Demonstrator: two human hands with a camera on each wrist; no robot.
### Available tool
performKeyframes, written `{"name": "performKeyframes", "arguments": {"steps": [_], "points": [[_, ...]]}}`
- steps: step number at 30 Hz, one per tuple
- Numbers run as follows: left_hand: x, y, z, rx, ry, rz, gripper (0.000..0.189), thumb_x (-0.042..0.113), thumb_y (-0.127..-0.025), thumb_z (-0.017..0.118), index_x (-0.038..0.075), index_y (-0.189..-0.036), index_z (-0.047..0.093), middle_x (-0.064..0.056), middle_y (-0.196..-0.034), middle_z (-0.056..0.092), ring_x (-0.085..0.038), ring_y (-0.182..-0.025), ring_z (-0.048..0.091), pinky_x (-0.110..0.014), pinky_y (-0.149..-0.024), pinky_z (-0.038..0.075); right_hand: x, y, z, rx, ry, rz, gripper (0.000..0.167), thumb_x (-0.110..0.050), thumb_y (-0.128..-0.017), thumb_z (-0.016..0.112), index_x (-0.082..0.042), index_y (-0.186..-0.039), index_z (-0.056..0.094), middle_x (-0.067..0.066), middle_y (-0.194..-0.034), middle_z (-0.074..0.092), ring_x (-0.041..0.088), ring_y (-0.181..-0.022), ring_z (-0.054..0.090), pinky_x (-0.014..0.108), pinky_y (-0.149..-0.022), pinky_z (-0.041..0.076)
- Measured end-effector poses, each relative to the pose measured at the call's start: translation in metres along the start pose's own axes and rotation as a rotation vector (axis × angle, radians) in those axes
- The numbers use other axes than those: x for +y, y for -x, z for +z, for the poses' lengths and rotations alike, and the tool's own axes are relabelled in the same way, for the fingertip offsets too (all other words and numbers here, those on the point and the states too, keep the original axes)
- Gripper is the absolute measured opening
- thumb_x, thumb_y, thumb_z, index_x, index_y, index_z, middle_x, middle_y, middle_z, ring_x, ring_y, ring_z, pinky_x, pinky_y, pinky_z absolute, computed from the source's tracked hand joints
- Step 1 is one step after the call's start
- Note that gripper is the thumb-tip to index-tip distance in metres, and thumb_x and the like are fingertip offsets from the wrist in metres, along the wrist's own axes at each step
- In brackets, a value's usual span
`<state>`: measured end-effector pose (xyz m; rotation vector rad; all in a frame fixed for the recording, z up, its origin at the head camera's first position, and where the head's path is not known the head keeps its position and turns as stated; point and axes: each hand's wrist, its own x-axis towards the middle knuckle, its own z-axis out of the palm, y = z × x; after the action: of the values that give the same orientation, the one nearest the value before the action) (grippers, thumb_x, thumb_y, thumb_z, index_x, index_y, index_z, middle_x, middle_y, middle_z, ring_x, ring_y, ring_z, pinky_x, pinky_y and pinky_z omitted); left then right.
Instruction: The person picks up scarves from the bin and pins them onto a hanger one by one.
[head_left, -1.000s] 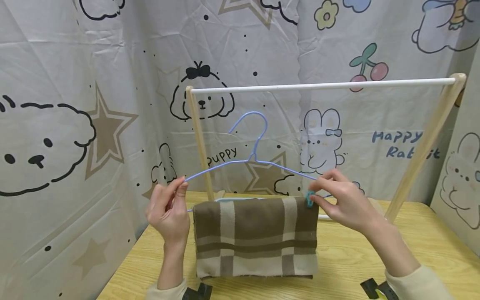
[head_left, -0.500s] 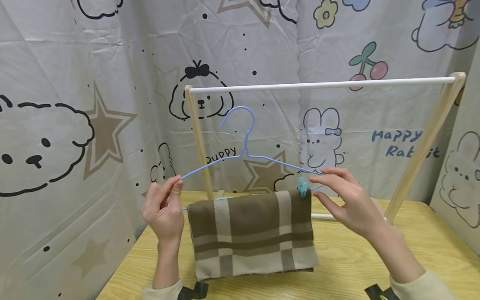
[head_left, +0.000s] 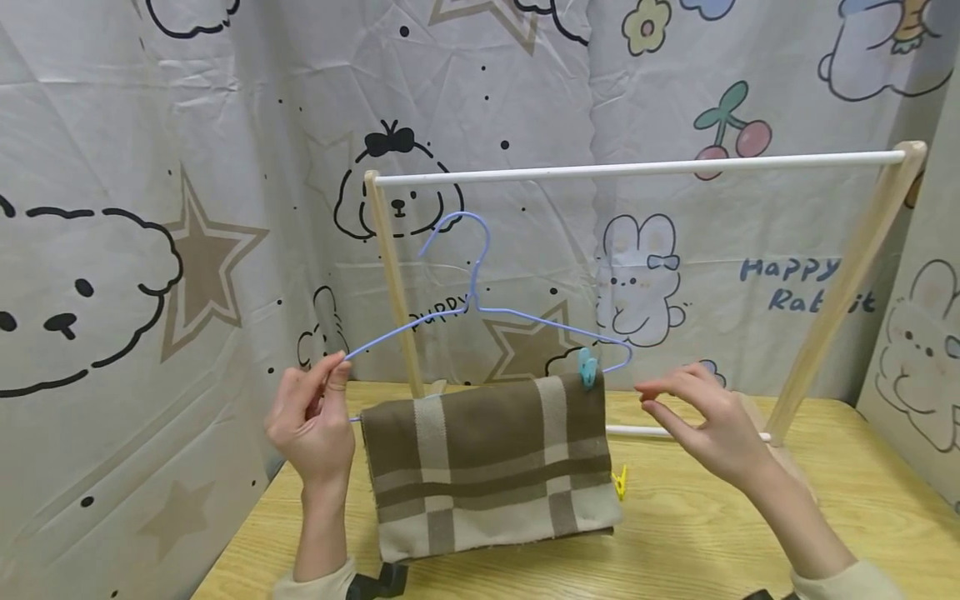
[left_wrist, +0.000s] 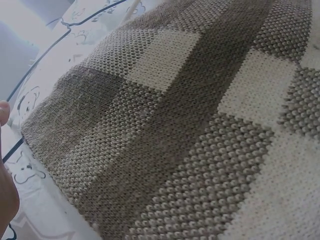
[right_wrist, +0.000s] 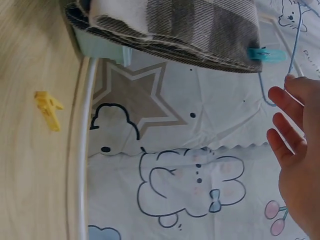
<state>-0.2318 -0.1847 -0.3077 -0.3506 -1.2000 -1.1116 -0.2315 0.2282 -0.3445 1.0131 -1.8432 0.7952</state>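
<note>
Crosswise above the table (head_left: 682, 533), in the head view, stretches the blue wire hanger (head_left: 540, 318), right end higher, hook (head_left: 488, 240) tip leftward. The left hand (head_left: 311, 421) pinches one shoulder; the right hand (head_left: 708, 427), fingers loosely bent, is just apart from the other end. Folded checked cloth (head_left: 491, 467) drapes the lower bar, a teal clothespin (head_left: 587, 368) at its right corner. From the left wrist, the cloth's stripes slant diagonally; from the right wrist, a yellow clothespin (right_wrist: 48, 111) lies on the table.

Pale fabric (head_left: 540, 92) with cartoon animals (head_left: 637, 287) and stars (head_left: 201, 271) lines the head view's top and sides; a wood-grain table (head_left: 690, 517) spans its lower middle and right. Light (left_wrist: 20, 25) glares upper left in the left wrist view.
</note>
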Motion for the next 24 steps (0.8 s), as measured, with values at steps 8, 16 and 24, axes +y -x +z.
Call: {"name": "performKeyframes", "arguments": {"steps": [8,16,24], "points": [[-0.002,0.001,0.000,-0.004,0.014,0.004,0.011,-0.003,-0.075,0.082,-0.009,-0.081,0.074,-0.005,-0.057,0.036,0.001,-0.057,0.029,-0.015,-0.052,0.018,0.007,0.023,0.002,-0.134,0.034,0.211,0.044,0.010,-0.071,0.080,-0.012,-0.108,0.074,-0.006,-0.093,0.072,0.004,-0.091,0.055,0.015,-0.081,0.045],[-0.003,0.007,0.003,-0.065,0.020,0.022,0.010,-0.009,-0.075,0.079,-0.010,-0.083,0.074,-0.008,-0.056,0.036,-0.002,-0.054,0.027,-0.015,-0.051,0.018,0.018,0.042,0.012,-0.194,0.084,0.322,0.033,0.001,-0.077,0.080,-0.011,-0.107,0.074,-0.008,-0.093,0.072,0.000,-0.086,0.058,0.017,-0.074,0.047],[0.000,0.007,0.005,-0.086,0.032,0.009,0.017,0.007,-0.080,0.081,-0.009,-0.084,0.075,-0.007,-0.054,0.036,-0.002,-0.053,0.026,-0.015,-0.050,0.017,0.030,0.060,0.019,-0.262,0.059,0.402,0.026,-0.002,-0.083,0.076,-0.009,-0.108,0.072,-0.005,-0.092,0.073,0.000,-0.083,0.059,0.021,-0.067,0.051]]}}
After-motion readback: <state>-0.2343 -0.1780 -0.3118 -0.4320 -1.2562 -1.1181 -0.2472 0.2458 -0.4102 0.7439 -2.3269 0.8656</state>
